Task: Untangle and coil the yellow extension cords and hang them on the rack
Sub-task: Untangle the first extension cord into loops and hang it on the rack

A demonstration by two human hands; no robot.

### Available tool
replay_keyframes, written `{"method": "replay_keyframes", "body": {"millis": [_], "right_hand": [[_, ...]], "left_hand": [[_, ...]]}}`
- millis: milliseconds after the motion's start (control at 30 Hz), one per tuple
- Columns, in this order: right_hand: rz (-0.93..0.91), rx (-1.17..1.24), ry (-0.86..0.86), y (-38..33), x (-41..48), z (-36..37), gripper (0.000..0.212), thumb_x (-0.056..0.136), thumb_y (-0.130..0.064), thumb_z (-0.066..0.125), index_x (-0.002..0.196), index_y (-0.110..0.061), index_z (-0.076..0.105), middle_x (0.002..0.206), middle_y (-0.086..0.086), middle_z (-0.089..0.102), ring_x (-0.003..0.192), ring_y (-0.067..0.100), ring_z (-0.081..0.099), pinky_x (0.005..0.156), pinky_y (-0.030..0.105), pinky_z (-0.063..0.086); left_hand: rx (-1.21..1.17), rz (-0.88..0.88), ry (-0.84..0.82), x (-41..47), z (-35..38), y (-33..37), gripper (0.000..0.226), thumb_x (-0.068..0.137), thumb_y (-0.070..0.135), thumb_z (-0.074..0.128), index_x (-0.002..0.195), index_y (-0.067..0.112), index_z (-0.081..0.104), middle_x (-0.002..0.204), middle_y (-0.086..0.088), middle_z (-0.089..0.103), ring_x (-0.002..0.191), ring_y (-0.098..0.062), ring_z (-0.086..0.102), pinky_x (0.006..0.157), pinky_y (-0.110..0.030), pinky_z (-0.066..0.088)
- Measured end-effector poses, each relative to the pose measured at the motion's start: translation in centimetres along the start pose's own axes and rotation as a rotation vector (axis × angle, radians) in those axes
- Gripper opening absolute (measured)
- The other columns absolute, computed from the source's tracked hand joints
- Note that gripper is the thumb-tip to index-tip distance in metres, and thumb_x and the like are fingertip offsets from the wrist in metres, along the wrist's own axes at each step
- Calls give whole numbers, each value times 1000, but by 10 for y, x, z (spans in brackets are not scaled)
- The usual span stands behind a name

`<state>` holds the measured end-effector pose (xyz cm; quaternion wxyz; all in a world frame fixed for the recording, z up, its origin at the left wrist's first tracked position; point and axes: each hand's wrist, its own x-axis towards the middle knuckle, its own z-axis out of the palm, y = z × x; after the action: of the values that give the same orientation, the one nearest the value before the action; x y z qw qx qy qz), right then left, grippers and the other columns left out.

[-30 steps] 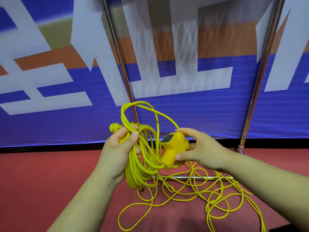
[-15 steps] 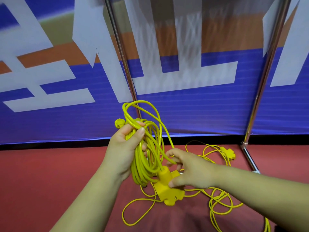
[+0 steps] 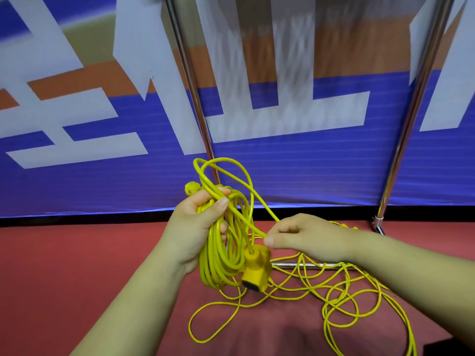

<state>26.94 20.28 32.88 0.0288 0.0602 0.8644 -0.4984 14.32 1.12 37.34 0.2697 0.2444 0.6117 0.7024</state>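
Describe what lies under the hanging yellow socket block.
Loose cord loops sprawl on the red floor beneath the socket block. The rack's base bar runs off to its right; the bar's left end is hidden behind the block.

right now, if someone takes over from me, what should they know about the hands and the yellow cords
Left hand: grip closed round the coiled bundle, plug poking out on top.
Right hand: pinches one strand beside the coil, just above the socket block hanging at the coil's lower end.
Done: one cord mostly coiled.
Left: untangle and coil the loose tangle lying across the rack's base bar, then hang the coils; the rack's top is out of view.
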Motion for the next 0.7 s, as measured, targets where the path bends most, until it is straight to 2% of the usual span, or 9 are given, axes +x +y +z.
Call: {"method": "replay_keyframes", "body": {"millis": [33, 100, 167, 233, 333, 433, 567, 633, 700], "right_hand": [[10, -13, -14, -2, -1, -3, 56, 73, -81, 56, 93, -32, 76, 94, -17, 72, 91, -3, 65, 91, 24, 48], [19, -45, 63, -4, -2, -6, 53, 74, -82, 54, 95, -38, 75, 98, -16, 72, 95, -4, 64, 95, 27, 48], [-10, -67, 158, -7, -1, -3, 28, 85, -60, 64, 100, -39, 75, 98, -12, 71, 90, 0, 63, 88, 25, 49], [-51, -34, 173, -6, 2, 8, 19, 92, -40, 67, 109, -34, 73, 96, -10, 72, 84, 4, 65, 83, 26, 52], [-56, 73, 164, -1, 8, 22, 12, 94, -27, 66, 100, -24, 76, 81, -2, 72, 68, 12, 62, 72, 37, 54], [-41, 169, 157, 4, 10, 23, 11, 92, -24, 67, 96, -20, 76, 88, 7, 74, 73, 22, 66, 75, 44, 57], [-57, 138, 285, 6, 4, 10, 8, 92, -23, 70, 87, -20, 77, 72, -4, 69, 61, 1, 57, 65, 22, 48], [-20, 182, 417, 6, 2, -5, 10, 93, -22, 68, 90, -19, 77, 69, -3, 66, 57, 2, 52, 60, 19, 44], [8, 362, 520, 4, 2, -21, 12, 95, -16, 64, 92, -20, 76, 73, 0, 69, 62, 6, 58, 62, 19, 49]], "left_hand": [[11, -5, -13, 0, 1, 0, 24, 84, 19, 68, 106, 11, 71, 66, -11, 55, 49, -18, 50, 46, -27, 47], [41, -17, -34, -2, 5, -2, 25, 82, 21, 69, 105, 12, 71, 64, -11, 54, 48, -18, 50, 46, -26, 47], [45, -33, -60, -4, 10, -5, 26, 82, 20, 68, 106, 11, 69, 62, -12, 54, 47, -17, 51, 45, -25, 46], [45, -44, -91, -5, 16, -7, 26, 83, 19, 67, 107, 10, 68, 60, -12, 55, 46, -16, 51, 45, -25, 47], [70, -46, -123, -7, 23, -8, 28, 83, 20, 67, 109, 9, 68, 59, -10, 55, 47, -16, 50, 46, -25, 47], [82, -51, -139, -7, 27, -9, 31, 85, 20, 66, 114, 7, 67, 59, -8, 57, 47, -16, 50, 46, -26, 47], [69, -99, -90, -2, 20, -11, 28, 91, 10, 66, 119, 14, 69, 64, -9, 56, 47, -15, 50, 44, -25, 46], [118, -146, -48, 3, 13, -16, 29, 92, 7, 66, 118, 17, 71, 64, -10, 53, 46, -16, 49, 45, -25, 46], [200, -190, -19, 7, 4, -25, 29, 92, 4, 67, 117, 17, 71, 62, -10, 54, 45, -17, 49, 45, -25, 46]]}}
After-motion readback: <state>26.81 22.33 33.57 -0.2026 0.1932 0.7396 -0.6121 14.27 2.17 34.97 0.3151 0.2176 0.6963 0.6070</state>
